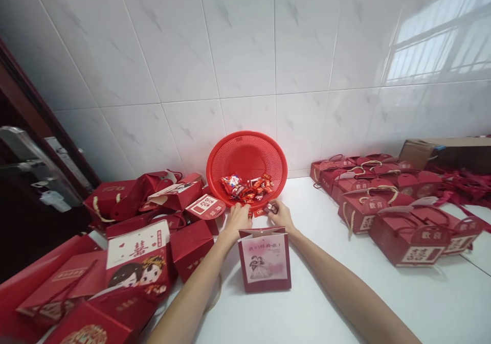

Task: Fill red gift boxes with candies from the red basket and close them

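My right grip (282, 216), just in front of the red basket (247, 156), looks to be pinching a dark-wrapped sweet (272, 208). Left grip (238, 219), at the basket's near rim: fingers curled downward, can't tell whether they hold anything. Red-wrapped sweet (260, 212) on the worktop (322, 293), just in front of the basket, between both hands. More sweets (249, 190) piled inside the basket, low near its front.

Handling, my guess: sweets light, hard inside, slick crinkly wrappers; I'd take each across the middle, fingertips only, since twisted ends might slip or tear. Gift box (265, 267), upright in front of the basket, nearer me: likely light, thin card, stiff at the folds but easily dented; I'd hold it low on both side walls, off the flaps.

Further out: red boxes (192, 249) heaped left of the basket, corded boxes (410, 236) grouped right of it.
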Motion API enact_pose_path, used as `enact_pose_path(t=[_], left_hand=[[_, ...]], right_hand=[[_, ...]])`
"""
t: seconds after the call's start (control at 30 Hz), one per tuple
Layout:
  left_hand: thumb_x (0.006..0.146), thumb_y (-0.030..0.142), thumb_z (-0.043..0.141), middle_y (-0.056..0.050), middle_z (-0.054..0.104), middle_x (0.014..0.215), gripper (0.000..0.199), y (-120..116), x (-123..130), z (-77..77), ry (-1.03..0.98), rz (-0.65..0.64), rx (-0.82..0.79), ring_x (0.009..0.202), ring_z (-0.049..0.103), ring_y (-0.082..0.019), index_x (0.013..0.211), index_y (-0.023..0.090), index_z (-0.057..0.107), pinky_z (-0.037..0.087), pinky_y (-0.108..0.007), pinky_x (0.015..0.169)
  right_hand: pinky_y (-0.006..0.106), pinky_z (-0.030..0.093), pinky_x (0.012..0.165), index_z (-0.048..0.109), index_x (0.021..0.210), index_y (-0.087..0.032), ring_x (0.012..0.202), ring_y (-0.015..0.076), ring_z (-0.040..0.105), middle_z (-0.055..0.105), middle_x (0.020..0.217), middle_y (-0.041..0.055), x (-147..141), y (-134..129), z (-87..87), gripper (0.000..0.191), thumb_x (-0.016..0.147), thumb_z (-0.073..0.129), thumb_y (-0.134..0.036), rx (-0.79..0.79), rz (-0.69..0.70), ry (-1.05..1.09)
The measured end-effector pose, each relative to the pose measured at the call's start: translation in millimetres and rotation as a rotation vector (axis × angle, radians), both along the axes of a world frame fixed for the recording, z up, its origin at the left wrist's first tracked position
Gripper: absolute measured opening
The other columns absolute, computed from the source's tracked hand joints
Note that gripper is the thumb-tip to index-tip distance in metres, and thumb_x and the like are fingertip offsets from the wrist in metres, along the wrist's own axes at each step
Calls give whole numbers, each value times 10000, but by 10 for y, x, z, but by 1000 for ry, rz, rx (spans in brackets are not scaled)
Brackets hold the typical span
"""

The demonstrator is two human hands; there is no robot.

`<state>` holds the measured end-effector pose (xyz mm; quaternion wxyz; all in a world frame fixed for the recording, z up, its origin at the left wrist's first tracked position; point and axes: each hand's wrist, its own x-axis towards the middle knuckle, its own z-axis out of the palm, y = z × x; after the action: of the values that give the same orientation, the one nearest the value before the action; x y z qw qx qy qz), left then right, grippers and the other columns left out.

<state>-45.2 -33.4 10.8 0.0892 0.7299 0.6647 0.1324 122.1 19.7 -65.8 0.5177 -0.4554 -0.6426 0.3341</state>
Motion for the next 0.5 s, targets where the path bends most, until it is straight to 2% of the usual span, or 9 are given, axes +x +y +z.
enact_pose_path(t=[0.13, 0.3, 0.5], left_hand=[[831, 232, 578, -204, 629, 1242, 365, 35, 159, -37, 85, 48, -26, 1206, 566, -373, 1181, 174, 663, 448, -467, 958], [882, 337, 567, -200, 598, 1313, 407, 51, 356, -78, 104, 61, 1, 1255, 524, -387, 1265, 224, 646, 407, -518, 1008], [905, 322, 548, -208, 619, 1293, 286, 112, 428, -167, 13, 64, 46, 1256, 515, -390, 1058, 174, 741, 388, -525, 1017]], right_hand=[[305, 492, 679, 549, 838, -221, 698, 178, 584, 655, 797, -2, 33, -7, 15, 201, 651, 583, -289, -24, -15, 116], [316, 532, 666, 565, 838, -208, 691, 184, 610, 633, 743, 13, 26, 3, 13, 206, 708, 536, -365, -59, -38, 235], [326, 534, 711, 565, 873, -208, 726, 183, 598, 641, 802, 30, 60, -26, 30, 243, 746, 544, -413, -26, -114, 258]])
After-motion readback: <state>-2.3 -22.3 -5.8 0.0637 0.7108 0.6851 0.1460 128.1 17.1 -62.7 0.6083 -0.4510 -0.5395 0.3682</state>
